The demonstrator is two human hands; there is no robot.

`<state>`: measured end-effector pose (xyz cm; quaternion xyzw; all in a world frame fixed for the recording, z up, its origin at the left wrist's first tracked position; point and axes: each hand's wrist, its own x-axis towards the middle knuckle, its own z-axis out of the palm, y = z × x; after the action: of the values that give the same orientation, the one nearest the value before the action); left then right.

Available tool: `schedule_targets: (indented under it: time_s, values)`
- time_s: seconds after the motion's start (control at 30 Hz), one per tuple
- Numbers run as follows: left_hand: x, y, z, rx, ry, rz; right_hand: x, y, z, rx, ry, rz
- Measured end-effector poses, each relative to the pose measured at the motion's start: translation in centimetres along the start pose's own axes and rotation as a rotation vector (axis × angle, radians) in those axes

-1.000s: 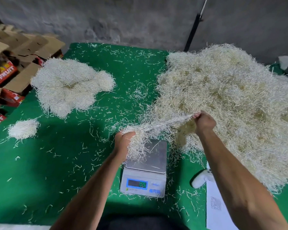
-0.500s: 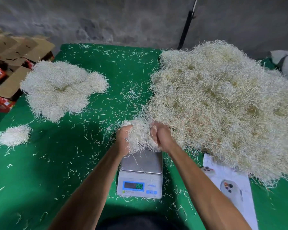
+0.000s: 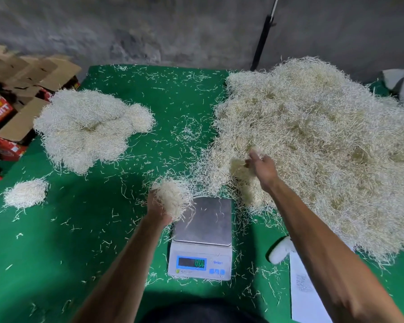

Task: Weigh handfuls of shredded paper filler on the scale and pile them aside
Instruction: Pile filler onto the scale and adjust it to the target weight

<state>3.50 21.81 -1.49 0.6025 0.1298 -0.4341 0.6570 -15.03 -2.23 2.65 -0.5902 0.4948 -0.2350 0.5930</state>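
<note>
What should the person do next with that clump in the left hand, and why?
Probably lower the clump of shredded paper from the left hand onto the scale: its steel platform lies nearly bare right beside that hand, so this handful looks unweighed.

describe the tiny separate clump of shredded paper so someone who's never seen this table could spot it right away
Start at the green table and go to its left edge, beside the cardboard boxes. Nearer the person than the wide whitish heap lies the small clump, a lone round mound. It is by far the smallest pile, standing apart from that heap and far from the scale and the huge yellowish mass on the right.
</note>
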Motion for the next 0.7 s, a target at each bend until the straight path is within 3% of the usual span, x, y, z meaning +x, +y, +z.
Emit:
schedule_targets:
  time_s: [0.2, 0.3, 0.43, 0.57, 0.63, 0.7]
  values:
    - [0.2, -1.0, 0.7, 0.222, 0.041, -0.003, -0.1, -4.1, -1.6, -0.546, -0.141, -0.044]
    - [-1.1, -1.2, 1.4, 0.311, -0.058, 0.039, -0.7, -5.5, -1.8, -0.532, -0.052, -0.184]
    - [-2.3, -1.9, 1.6, 0.472, -0.271, 0.127, -1.6, -6.1, -1.4, -0.782, 0.057, -0.282]
    - [-1.8, -2.3, 2.8, 0.542, -0.201, 0.098, -2.2, -4.9, -0.6, -1.218, 0.225, -0.365]
    - [-1.2, -3.1, 2.9, 0.695, -0.177, 0.182, -3.0, -3.5, 0.3, -1.18, 0.229, -0.441]
    - [-0.7, -4.1, 2.5, 0.737, -0.124, 0.294, -4.3, -1.5, 1.6, -0.97, 0.001, -0.448]
